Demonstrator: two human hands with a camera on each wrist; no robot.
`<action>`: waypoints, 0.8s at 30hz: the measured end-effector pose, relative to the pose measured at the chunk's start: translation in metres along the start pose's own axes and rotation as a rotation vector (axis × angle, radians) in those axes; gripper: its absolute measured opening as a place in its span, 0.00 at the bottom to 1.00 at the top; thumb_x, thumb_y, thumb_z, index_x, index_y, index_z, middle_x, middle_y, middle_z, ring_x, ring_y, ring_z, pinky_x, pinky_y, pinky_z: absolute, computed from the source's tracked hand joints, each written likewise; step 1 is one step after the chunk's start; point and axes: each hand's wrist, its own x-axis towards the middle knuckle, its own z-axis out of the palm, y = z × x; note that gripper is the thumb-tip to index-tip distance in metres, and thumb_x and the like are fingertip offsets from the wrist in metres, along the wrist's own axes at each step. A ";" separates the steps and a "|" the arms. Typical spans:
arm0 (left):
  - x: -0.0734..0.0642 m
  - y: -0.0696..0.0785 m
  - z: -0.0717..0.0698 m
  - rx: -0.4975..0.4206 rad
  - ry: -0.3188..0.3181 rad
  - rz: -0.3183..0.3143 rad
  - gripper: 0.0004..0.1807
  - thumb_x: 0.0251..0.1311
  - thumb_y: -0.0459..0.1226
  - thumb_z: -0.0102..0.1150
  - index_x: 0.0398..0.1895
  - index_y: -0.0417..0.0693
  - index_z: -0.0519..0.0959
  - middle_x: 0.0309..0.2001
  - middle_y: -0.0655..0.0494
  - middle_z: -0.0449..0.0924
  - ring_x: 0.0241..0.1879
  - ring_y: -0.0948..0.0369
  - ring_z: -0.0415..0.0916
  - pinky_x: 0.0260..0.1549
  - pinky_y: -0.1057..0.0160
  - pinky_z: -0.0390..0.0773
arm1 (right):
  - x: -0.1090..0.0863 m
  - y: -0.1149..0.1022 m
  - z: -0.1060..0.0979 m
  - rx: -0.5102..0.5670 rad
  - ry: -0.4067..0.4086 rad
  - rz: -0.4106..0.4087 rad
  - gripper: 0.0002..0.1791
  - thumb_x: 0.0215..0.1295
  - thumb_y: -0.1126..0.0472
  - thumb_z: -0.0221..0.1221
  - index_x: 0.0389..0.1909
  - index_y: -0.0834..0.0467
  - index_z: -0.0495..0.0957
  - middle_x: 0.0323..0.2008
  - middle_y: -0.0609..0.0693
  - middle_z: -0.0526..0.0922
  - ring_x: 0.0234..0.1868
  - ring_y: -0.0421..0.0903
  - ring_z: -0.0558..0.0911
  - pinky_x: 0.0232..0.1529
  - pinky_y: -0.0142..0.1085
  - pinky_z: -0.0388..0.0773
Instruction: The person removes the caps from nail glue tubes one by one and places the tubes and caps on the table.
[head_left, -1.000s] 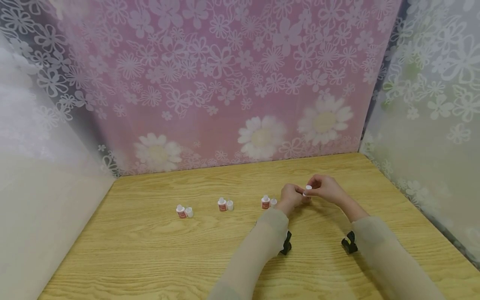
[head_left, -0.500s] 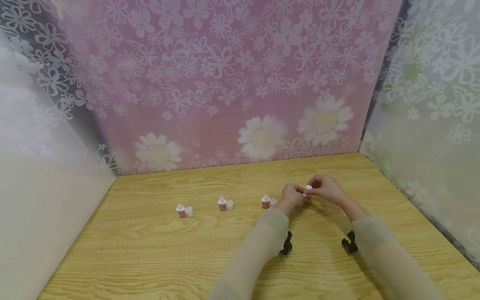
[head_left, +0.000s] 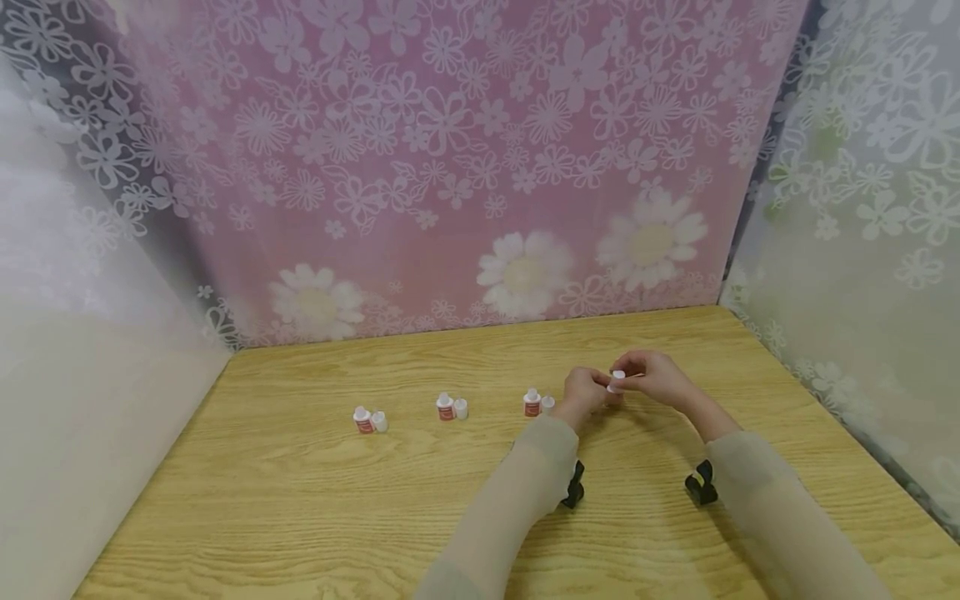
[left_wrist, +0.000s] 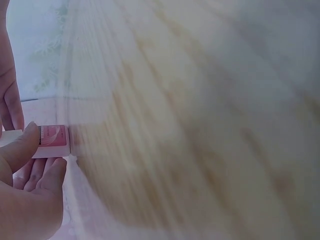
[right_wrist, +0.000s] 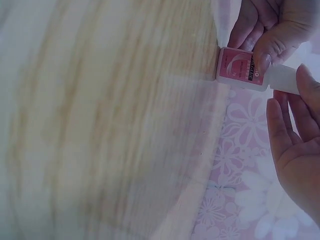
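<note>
In the right wrist view, a small white bottle (right_wrist: 243,68) with a pink label sits upright on the wooden table. My left hand (head_left: 585,392) grips its body, thumb across the label. In the left wrist view part of the same bottle (left_wrist: 53,137) shows past the thumb. A white cap (head_left: 617,379) is over the bottle's top, and my right hand (head_left: 655,379) pinches it between thumb and fingers. How tightly the cap sits cannot be told. In the head view my left hand hides most of the bottle.
Left of my hands stand three similar bottles in a row: a near one (head_left: 532,404), a middle one (head_left: 446,407) and a far-left one (head_left: 363,421). Each has a loose white cap beside it. Flowered curtains (head_left: 450,167) surround the wooden table (head_left: 337,517).
Both hands stay in the same place on the bottle and cap. The right hand's fingers shift very slightly around the cap. The other bottles have not moved.
</note>
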 end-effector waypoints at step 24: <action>0.000 0.000 0.000 -0.005 -0.007 0.012 0.05 0.38 0.31 0.71 0.21 0.44 0.83 0.19 0.59 0.76 0.22 0.66 0.67 0.22 0.67 0.68 | -0.001 -0.003 0.002 -0.065 0.060 0.044 0.15 0.50 0.55 0.65 0.32 0.61 0.74 0.28 0.50 0.77 0.31 0.46 0.75 0.31 0.39 0.71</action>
